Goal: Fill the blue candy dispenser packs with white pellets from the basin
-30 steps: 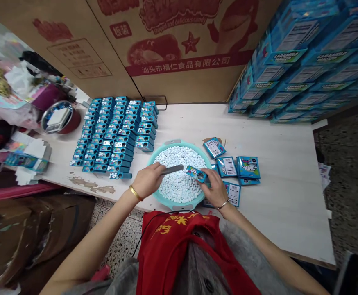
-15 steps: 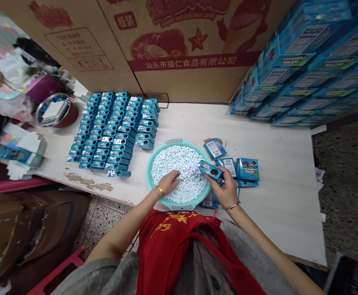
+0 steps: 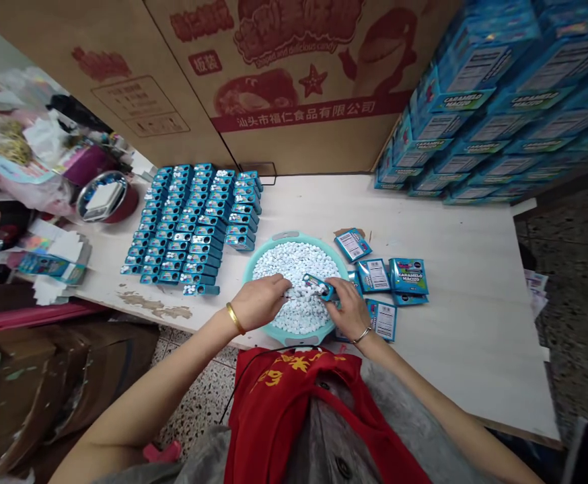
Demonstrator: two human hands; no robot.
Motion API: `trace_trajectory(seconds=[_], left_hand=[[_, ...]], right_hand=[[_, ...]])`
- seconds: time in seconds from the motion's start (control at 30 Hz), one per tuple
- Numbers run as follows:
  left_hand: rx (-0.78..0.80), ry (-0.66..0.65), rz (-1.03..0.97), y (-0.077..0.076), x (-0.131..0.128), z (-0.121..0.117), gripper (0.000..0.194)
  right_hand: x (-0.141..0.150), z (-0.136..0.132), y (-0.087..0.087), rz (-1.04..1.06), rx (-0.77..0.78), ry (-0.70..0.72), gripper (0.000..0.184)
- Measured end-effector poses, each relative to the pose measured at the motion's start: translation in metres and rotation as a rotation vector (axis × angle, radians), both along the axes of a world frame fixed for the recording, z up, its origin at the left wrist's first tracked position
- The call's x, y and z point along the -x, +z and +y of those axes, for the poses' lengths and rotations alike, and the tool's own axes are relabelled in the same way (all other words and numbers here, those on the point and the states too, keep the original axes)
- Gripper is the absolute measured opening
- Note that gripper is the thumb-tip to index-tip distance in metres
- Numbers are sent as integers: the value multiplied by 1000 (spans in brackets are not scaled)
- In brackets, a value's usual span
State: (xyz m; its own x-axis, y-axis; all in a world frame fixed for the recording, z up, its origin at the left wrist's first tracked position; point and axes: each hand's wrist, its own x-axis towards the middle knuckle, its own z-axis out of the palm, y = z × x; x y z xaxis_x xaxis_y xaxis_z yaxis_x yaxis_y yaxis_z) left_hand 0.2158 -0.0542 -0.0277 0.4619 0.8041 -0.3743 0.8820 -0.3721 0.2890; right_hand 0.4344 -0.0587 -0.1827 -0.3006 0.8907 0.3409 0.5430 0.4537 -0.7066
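Note:
My right hand [image 3: 349, 309] grips a small blue candy tin [image 3: 319, 287], held tilted over a teal plastic basin [image 3: 284, 235] heaped with small white candies [image 3: 294, 259]. My left hand [image 3: 258, 302] sits over the candies, its curled fingertips close to the tin's left end. Whatever lies inside those fingers is hidden. Several flat blue candy cartons lie just beyond my right hand, among them one labelled Caramelo Macizo [image 3: 409, 275]. Rows of closed blue tins [image 3: 188, 222] stand on the table to the left of the basin.
The white worktable [image 3: 450, 323] has a worn patch at its front edge. Stacked blue cartons [image 3: 500, 114] rise at the back right, against a large printed cardboard box [image 3: 299, 128]. A metal bowl holding a white scale [image 3: 105, 196] stands at the left, among bags and clutter.
A grey flat scoop in my left hand a second ago is no longer visible. That hand has moved from the candies toward the tin, and the tin has shifted left over the basin.

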Motion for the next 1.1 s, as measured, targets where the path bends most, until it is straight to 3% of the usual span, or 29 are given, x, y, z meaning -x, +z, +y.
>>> trace_trajectory(seconds=[0.1,0.23,0.37,0.43,0.53,0.57,0.63,0.73,0.8,0.87,0.93,1.0,1.1], left_hand=[[-4,-58,216,17,-24,2,17],[0,-79,306,36,-48,0,25],[-24,-58,270,44,-36,4,22],[-75,-17,113,36,-19,10,26],[-69,3,-181,1,-1,20,66],[-36,-6,-238,-13,1,23,66],[45,-34,-278,-37,2,26,48],[72,-27,-294,-49,8,27,26],[-3,48,-340,-43,25,30,25],[-125,176,-371,-35,53,34,25],[-242,316,-337,-32,88,38,23],[-299,436,-248,-37,126,42,23],[-245,525,-90,-64,170,46,22]], right_hand=[[4,-2,1,-2,-14,28,41],[7,-5,-1,40,8,50,40],[9,-8,-1,137,57,19,36],[11,-10,2,189,85,10,36],[17,-11,10,203,113,21,38],[19,-10,12,195,122,28,38],[20,-6,17,187,141,63,39],[0,11,19,194,150,81,46],[-30,31,12,166,130,-75,51],[-69,55,-4,75,142,-388,56],[-107,76,-27,-62,249,-641,80],[-137,90,-49,-158,426,-794,98],[-159,97,-72,-190,700,-890,100]])
